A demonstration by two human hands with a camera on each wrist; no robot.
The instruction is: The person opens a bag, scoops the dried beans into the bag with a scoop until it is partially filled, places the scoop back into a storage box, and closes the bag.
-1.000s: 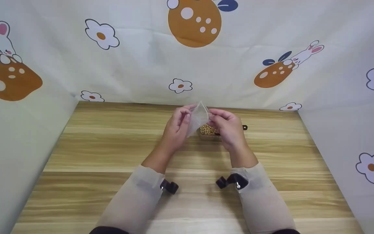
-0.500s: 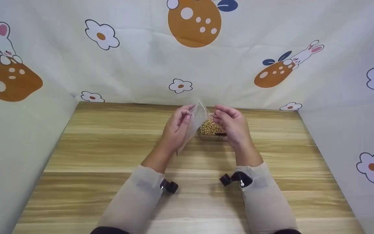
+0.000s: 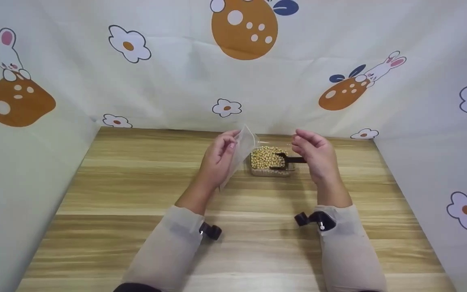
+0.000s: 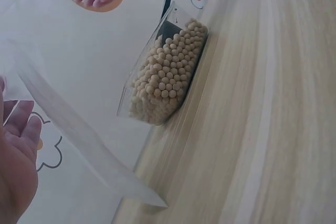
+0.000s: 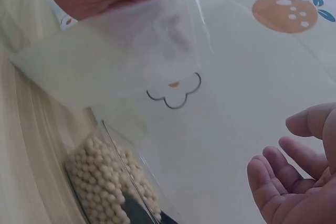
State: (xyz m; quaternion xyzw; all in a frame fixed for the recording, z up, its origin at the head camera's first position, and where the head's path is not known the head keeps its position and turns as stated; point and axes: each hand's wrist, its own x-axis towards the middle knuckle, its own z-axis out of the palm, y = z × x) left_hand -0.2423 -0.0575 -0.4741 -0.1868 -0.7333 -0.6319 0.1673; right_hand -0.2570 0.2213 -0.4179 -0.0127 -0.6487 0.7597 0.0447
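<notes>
My left hand (image 3: 218, 156) holds a translucent white pouch (image 3: 241, 152) by its side between thumb and fingers, its mouth tipped up. In the right wrist view the pouch (image 5: 110, 61) hangs flat and slanted. To its right, a clear plastic box (image 3: 270, 173) full of round yellowish beans (image 3: 265, 156) stands on the table. A black scoop (image 3: 294, 159) lies with its head in the beans and its handle over the box's right side. My right hand (image 3: 318, 156) is in the air by that handle, fingers loosely bent, holding nothing; the right wrist view shows its thumb apart from the fingers (image 5: 278, 177).
The wood-grain table (image 3: 136, 186) reaches back to a pale cloth wall (image 3: 168, 81) printed with rabbits, fruit and flowers. Similar cloth stands at both sides. A black camera mount (image 3: 318, 220) sits on each sleeved wrist.
My right hand has let go of the pouch's edge and moved right, uncovering the scoop and box. My left hand stays nearly in place with the pouch.
</notes>
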